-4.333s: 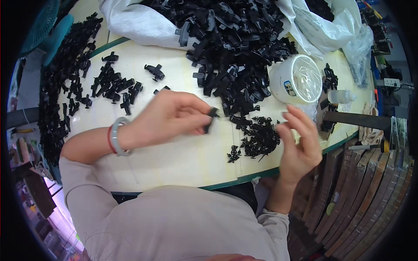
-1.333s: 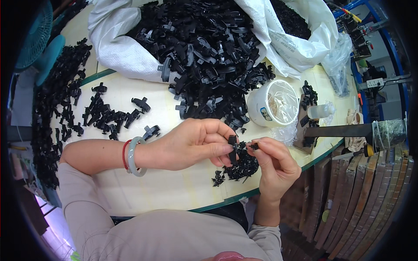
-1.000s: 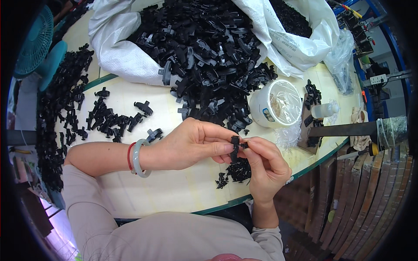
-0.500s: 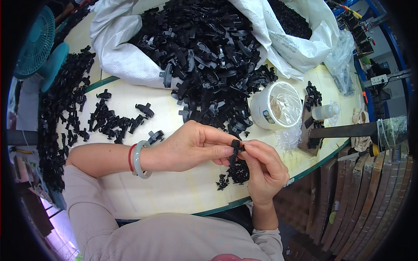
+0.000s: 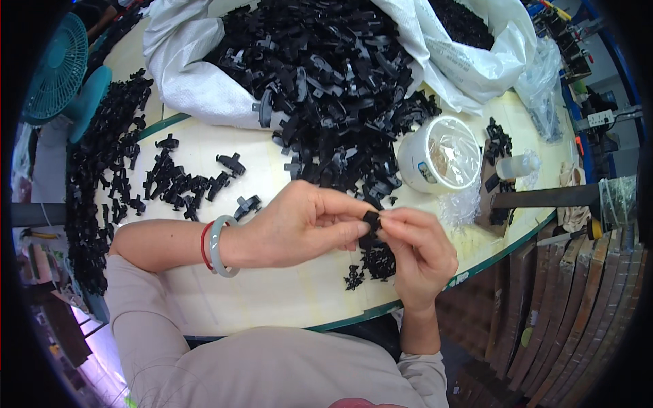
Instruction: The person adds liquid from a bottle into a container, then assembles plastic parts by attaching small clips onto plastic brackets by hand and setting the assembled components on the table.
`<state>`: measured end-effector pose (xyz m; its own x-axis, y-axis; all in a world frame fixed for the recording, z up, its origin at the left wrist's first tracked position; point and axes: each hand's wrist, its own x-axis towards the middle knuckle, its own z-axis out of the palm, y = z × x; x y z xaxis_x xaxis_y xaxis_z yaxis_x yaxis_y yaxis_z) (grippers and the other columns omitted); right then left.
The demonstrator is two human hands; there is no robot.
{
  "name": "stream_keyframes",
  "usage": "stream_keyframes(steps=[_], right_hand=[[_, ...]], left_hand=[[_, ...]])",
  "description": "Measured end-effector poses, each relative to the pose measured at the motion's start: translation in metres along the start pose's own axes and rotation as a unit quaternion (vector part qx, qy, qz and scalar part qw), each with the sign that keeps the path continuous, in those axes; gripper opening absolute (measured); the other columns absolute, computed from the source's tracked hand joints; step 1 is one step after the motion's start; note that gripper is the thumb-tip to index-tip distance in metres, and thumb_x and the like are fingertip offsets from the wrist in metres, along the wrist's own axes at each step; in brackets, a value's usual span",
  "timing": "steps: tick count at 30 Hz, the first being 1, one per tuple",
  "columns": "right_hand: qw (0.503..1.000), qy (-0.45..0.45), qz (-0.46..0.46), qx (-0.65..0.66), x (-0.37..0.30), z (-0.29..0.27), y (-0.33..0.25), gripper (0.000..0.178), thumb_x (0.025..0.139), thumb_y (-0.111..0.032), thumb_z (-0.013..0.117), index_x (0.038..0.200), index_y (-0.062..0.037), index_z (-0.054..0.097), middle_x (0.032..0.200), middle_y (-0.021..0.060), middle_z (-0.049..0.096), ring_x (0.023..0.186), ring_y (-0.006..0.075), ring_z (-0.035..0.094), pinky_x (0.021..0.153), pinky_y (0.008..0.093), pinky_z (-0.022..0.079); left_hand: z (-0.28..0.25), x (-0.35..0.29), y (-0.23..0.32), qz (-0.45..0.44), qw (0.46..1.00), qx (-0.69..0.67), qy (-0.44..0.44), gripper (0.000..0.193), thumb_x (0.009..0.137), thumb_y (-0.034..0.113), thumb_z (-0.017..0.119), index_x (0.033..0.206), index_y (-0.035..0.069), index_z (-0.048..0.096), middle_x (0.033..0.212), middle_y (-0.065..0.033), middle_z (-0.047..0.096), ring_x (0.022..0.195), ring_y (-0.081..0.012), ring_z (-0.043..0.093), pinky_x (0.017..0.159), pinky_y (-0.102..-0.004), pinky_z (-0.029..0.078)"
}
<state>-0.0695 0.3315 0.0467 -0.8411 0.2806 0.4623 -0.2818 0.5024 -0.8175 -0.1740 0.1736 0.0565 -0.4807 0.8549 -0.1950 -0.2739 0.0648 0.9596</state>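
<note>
Pinching a black part between the thumb and fingertips of the left hand, over the worktop, inward from its near edge and right of its middle. Closing the right hand into a narrow pinch on the right side of the same part, hiding most of it and not being able to tell about any smaller piece between those fingertips. Probably risking a slip, from gripping so little surface and pressing from two sides at once. Possibly also risking a bend or crack, from pushing unevenly or too hard while covering the view. Holding just beyond the small fittings near the near edge, so perhaps risking losing a dropped piece among lookalikes, from matching black on black. Possibly also risking nudging the loose clip farther from the near edge, from having the left wrist so near it.
</note>
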Motion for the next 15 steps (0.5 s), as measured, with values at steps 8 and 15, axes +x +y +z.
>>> stream_keyframes(steps=[8, 15], right_hand=[[0.989, 0.087, 0.093, 0.07, 0.006, -0.013, -0.002, 0.03, 0.068, 0.009, 0.071, 0.096, 0.0004, 0.066, 0.093, 0.0097, 0.061, 0.075, 0.0143, 0.06, 0.063, 0.0237, 0.05], [0.979, -0.064, 0.047, -0.19, -0.015, -0.048, -0.001, 0.024, 0.067, 0.007, 0.07, 0.09, 0.0008, 0.065, 0.085, 0.0095, 0.059, 0.074, 0.0222, 0.058, 0.063, 0.0296, 0.047]], left_hand=[[-0.013, -0.014, 0.035, -0.075, 0.995, 0.046, 0.052, 0.021, 0.086, 0.001, 0.06, 0.106, -0.004, 0.061, 0.082, -0.0069, 0.066, 0.07, -0.0081, 0.063, 0.064, -0.0197, 0.052], [-0.056, -0.069, 0.025, -0.141, 0.942, 0.215, 0.214, 0.016, 0.083, 0.0, 0.063, 0.097, -0.007, 0.062, 0.077, -0.0072, 0.066, 0.068, -0.0083, 0.063, 0.061, -0.0176, 0.051]])
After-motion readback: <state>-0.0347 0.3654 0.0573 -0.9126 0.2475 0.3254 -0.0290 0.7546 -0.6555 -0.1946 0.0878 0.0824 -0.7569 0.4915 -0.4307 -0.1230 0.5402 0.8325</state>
